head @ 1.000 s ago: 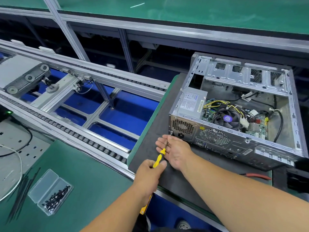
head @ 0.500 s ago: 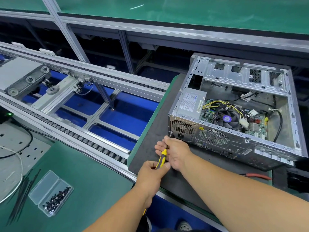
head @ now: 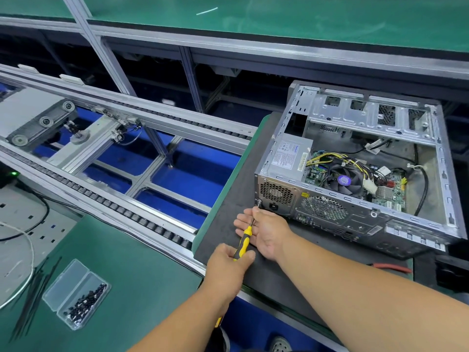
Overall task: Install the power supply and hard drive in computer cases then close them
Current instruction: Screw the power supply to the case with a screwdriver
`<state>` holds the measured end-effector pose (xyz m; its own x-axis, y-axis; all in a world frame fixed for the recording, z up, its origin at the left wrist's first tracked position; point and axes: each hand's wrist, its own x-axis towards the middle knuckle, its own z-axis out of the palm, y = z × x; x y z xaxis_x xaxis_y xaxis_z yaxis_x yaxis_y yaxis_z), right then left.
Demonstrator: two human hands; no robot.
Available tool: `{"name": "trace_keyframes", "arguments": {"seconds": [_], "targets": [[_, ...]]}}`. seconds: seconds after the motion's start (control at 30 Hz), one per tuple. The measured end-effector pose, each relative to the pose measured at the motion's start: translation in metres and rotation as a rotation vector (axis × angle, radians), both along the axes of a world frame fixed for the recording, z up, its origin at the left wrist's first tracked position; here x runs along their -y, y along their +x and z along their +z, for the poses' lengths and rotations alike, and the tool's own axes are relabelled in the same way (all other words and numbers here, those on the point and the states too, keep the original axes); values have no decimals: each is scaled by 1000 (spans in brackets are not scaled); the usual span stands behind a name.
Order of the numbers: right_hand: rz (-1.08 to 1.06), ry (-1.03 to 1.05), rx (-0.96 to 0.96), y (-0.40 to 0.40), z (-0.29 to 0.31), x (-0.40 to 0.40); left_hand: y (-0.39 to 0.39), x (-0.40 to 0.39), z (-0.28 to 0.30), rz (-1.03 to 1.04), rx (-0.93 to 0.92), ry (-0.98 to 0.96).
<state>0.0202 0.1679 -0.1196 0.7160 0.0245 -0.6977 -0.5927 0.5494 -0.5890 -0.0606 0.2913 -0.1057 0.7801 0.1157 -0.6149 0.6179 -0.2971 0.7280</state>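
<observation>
Head view: the computer case (head: 360, 174) lies on its side, open, on a dark mat (head: 236, 199) on the green tabletop (head: 132, 275). The power supply (head: 289, 154) sits in its near-left corner, its vent grille facing the person. The left hand (head: 229, 262) grips the yellow-and-black screwdriver (head: 244, 240) by its handle, fingers curled round it; the tip meets a screw (head: 258, 203) at the case's rear edge. The right hand (head: 264, 231) lies beneath the shaft, palm up, fingers straight and relaxed, steadying it.

The case is stiff sheet metal, probably heavy with sharp edges; best held by its outer frame, never by the board or fan (head: 344, 179). The power supply's label is too small to read; a yellow warning triangle (head: 304, 195) shows beside the grille. A clear box of dark screws (head: 78, 295) lies nearby.
</observation>
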Motion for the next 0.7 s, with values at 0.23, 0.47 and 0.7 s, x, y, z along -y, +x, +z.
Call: {"name": "trace_keyframes", "arguments": {"seconds": [0.23, 0.47, 0.7], "targets": [[-6, 65, 4, -1, 3, -1, 6, -2, -4, 101, -33, -154], [-18, 76, -2, -1, 4, 2, 14, 1, 4, 273, -256, -616], [-34, 72, -5, 0, 6, 1, 11, 9, 10, 321, -287, -716]]}}
